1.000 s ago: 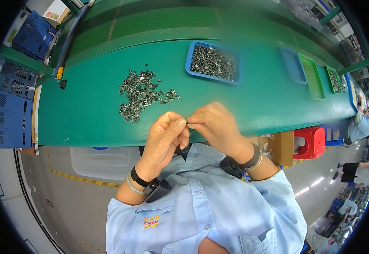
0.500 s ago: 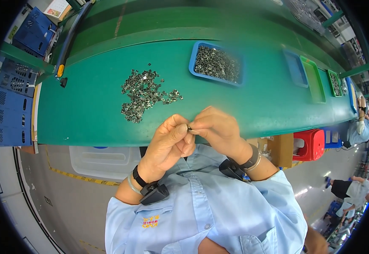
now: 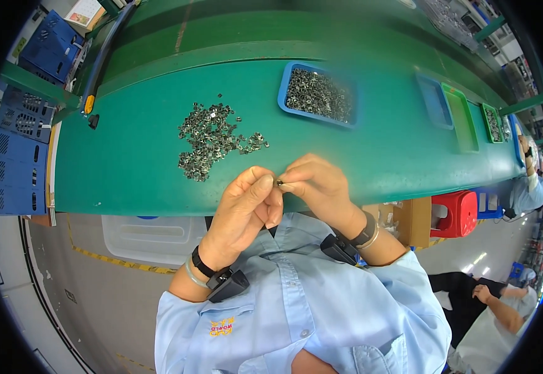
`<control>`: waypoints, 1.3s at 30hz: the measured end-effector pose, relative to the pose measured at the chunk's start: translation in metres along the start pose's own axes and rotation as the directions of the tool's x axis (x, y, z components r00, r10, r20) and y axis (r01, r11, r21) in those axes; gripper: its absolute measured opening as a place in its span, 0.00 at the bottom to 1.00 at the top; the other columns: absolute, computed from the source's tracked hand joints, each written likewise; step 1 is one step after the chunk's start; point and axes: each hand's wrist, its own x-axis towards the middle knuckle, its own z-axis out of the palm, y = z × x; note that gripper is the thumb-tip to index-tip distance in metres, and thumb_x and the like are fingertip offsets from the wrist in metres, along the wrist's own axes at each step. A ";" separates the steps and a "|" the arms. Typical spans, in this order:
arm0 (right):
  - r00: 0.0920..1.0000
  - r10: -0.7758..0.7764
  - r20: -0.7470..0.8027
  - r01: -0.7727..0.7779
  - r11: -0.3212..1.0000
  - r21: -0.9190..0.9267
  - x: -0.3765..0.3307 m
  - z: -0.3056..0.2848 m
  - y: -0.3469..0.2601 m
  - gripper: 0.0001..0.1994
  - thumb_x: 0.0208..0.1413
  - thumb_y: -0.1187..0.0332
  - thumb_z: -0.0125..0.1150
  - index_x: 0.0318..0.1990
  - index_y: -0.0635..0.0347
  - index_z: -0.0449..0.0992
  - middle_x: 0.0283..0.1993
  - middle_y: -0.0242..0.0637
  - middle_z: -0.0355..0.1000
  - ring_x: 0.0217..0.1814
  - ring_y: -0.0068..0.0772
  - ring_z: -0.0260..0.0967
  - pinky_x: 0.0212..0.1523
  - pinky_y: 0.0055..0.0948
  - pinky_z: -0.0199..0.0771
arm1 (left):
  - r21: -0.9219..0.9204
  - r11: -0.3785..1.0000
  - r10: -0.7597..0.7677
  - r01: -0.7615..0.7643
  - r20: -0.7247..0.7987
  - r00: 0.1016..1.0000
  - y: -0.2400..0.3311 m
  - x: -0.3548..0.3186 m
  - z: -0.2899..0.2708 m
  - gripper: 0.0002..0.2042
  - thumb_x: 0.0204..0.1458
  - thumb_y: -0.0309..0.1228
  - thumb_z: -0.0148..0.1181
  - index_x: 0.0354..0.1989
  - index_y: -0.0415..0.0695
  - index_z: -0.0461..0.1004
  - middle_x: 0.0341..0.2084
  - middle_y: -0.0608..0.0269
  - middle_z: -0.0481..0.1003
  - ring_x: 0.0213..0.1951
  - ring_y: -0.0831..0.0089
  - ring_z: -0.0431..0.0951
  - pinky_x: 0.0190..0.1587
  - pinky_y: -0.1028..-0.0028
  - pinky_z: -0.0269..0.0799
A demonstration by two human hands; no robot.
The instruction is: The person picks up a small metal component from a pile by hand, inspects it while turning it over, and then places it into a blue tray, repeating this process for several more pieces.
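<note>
Near the front edge of the green table, my left hand [image 3: 244, 209] and my right hand [image 3: 322, 190] meet fingertip to fingertip. Pinched between them is a small dark, shiny metal part [image 3: 279, 182], mostly covered by the fingers, so its exact shape is hard to make out. Both hands are closed, thumb against forefinger. Beyond my left hand, a loose pile of small metal parts [image 3: 209, 138] lies on the table. Farther right, a blue tray [image 3: 314, 118] holds many similar small metal parts [image 3: 315, 92]; its right side is blurred.
On the right of the table stand another blue tray [image 3: 435, 103], a green tray [image 3: 463, 118] and a small green tray of parts [image 3: 491, 121]. Blue crates [image 3: 19, 162] flank the left end. A red stool [image 3: 457, 213] and a cardboard box [image 3: 416, 221] sit below the right edge.
My hands have shifted slightly, with the right fingers turned a little around the small part. At the lower right, a person in black trousers now appears much nearer.
</note>
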 end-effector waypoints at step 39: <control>0.984 -0.044 0.172 0.104 0.928 -0.357 0.027 -0.014 0.001 0.09 0.42 0.76 0.66 0.32 0.58 0.75 0.32 0.34 0.71 0.33 0.35 0.69 0.31 0.30 0.71 | 0.131 0.991 0.043 -0.029 -0.104 0.994 0.002 0.009 -0.009 0.10 0.59 0.35 0.51 0.39 0.40 0.69 0.24 0.64 0.71 0.21 0.79 0.69 0.22 0.80 0.64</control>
